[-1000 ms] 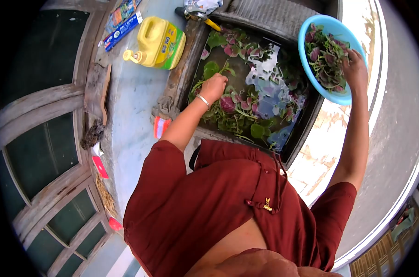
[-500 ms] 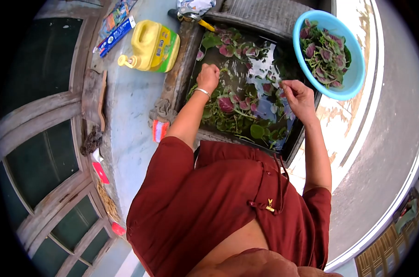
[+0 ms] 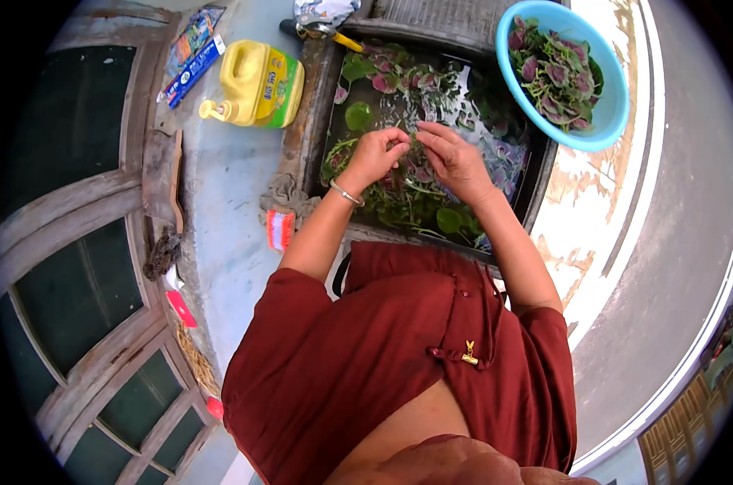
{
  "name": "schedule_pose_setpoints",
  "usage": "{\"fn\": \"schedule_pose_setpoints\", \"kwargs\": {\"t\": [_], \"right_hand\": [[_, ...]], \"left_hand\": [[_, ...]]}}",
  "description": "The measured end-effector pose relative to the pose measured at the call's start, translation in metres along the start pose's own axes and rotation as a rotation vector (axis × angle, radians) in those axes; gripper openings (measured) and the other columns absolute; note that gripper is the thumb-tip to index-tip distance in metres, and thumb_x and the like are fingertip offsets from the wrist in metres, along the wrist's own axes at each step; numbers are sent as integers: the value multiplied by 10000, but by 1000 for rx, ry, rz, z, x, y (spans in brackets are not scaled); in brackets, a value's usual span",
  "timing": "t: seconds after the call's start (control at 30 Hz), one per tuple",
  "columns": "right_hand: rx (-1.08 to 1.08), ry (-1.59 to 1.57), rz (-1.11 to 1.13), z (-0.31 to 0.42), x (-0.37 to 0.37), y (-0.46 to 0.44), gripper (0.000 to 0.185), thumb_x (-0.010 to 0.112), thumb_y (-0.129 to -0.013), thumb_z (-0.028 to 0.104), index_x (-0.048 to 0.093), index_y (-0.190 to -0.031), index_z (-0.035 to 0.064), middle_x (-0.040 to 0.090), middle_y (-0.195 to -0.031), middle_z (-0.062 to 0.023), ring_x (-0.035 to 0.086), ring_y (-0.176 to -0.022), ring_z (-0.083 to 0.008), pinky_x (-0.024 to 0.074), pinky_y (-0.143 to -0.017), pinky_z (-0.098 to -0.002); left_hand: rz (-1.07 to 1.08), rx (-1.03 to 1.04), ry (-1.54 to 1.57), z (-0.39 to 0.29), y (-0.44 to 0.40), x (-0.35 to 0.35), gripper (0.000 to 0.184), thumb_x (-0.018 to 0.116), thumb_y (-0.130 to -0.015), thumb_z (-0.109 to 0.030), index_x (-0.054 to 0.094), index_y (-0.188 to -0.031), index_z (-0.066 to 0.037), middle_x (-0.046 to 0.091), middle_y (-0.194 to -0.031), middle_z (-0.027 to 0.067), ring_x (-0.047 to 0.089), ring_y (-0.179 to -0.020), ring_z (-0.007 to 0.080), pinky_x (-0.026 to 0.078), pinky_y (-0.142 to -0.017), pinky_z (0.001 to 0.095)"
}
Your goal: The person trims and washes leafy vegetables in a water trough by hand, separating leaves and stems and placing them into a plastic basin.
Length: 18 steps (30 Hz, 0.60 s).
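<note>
Red-and-green leafy greens, amaranth by their look (image 3: 386,206), float in the water of a dark stone sink (image 3: 324,105). Over the middle of the sink, my left hand (image 3: 374,158), with a bracelet at the wrist, has thumb and forefinger curled into a pinch. My right hand (image 3: 457,164) faces it a short gap away, its fingertips drawn together. Whatever lies between the fingers of either hand is too small to make out against the leaves. A light blue basin (image 3: 617,121) at the sink's far right corner holds a heap of the same greens.
Left of the sink stand a yellow pump jug (image 3: 249,85) and a blue box (image 3: 195,71). A grey cloth (image 3: 285,196) and an orange-and-white sponge (image 3: 280,229) lie near my left forearm. A faucet with a yellow handle (image 3: 347,41) reaches over the sink's far left corner.
My right hand has moved left from the sink's right side to near my left hand. The left hand has shifted slightly right and down, and its fist has loosened into a pinch.
</note>
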State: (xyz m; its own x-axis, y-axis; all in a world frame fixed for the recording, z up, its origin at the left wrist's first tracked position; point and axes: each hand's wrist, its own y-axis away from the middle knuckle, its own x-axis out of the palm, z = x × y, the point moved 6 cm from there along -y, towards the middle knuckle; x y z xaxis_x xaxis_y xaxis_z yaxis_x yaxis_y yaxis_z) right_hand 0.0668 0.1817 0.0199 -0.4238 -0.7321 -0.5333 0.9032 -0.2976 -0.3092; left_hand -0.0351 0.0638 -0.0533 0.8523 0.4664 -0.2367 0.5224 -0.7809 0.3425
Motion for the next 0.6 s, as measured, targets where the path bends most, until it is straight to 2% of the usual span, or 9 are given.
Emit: {"fn": "schedule_pose_setpoints", "kwargs": {"t": [0.23, 0.3, 0.43, 0.5, 0.53, 0.57, 0.6], "right_hand": [[117, 6, 123, -23, 20, 22, 155, 614, -780, 102, 609, -929, 60, 609, -828, -119, 605, -763, -310, 499, -648, -377], [154, 6, 131, -24, 23, 29, 104, 604, -773, 108, 586, -844, 34, 587, -763, -135, 593, -729, -325, 483, -628, -398], [234, 56, 126, -21, 29, 39, 93, 592, -762, 110, 553, -771, 26, 580, -745, -151, 592, -726, -330, 480, -624, -406], [388, 161, 43, -37, 31, 52, 94, 584, -747, 103, 529, -740, 28, 582, -746, -176, 584, -715, -350, 476, -621, -416], [422, 218, 3, -53, 31, 59, 119, 591, -779, 133, 541, -761, 27, 603, -725, -123, 604, -655, -277, 474, -579, -369], [424, 217, 2, -67, 27, 69, 119, 591, -779, 133, 541, -761, 27, 603, -725, -123, 604, -655, -277, 474, -579, -369], [645, -94, 50, -85, 28, 82, 138, 588, -808, 157, 547, -779, 28, 604, -715, -83, 600, -637, -216, 469, -563, -330]], "left_hand": [[95, -7, 10, 2, 12, 13, 85, 581, -854, -92, 583, -886, -13, 552, -703, -30, 474, -543, 30, 402, -489, 179], [97, 0, -55, -1, 17, 16, 71, 581, -849, -82, 584, -866, -13, 550, -682, -29, 475, -541, 30, 400, -484, 187], [88, -1, -64, 4, 25, 27, 55, 578, -844, -75, 583, -847, -19, 547, -659, -27, 475, -535, 31, 398, -477, 200], [159, -60, -70, 12, 32, 37, 64, 575, -847, -81, 577, -824, -22, 543, -659, -23, 469, -531, 27, 397, -467, 211], [175, -65, -129, 13, 36, 40, 50, 580, -823, -79, 582, -817, -29, 578, -664, 25, 531, -543, 117, 433, -508, 259], [177, -66, -130, 17, 36, 38, 50, 580, -823, -79, 582, -817, -29, 578, -664, 25, 531, -543, 117, 433, -508, 259], [113, 39, -341, 17, 37, 30, 67, 590, -798, -107, 600, -815, -43, 595, -709, 76, 573, -634, 193, 452, -577, 321]]}}
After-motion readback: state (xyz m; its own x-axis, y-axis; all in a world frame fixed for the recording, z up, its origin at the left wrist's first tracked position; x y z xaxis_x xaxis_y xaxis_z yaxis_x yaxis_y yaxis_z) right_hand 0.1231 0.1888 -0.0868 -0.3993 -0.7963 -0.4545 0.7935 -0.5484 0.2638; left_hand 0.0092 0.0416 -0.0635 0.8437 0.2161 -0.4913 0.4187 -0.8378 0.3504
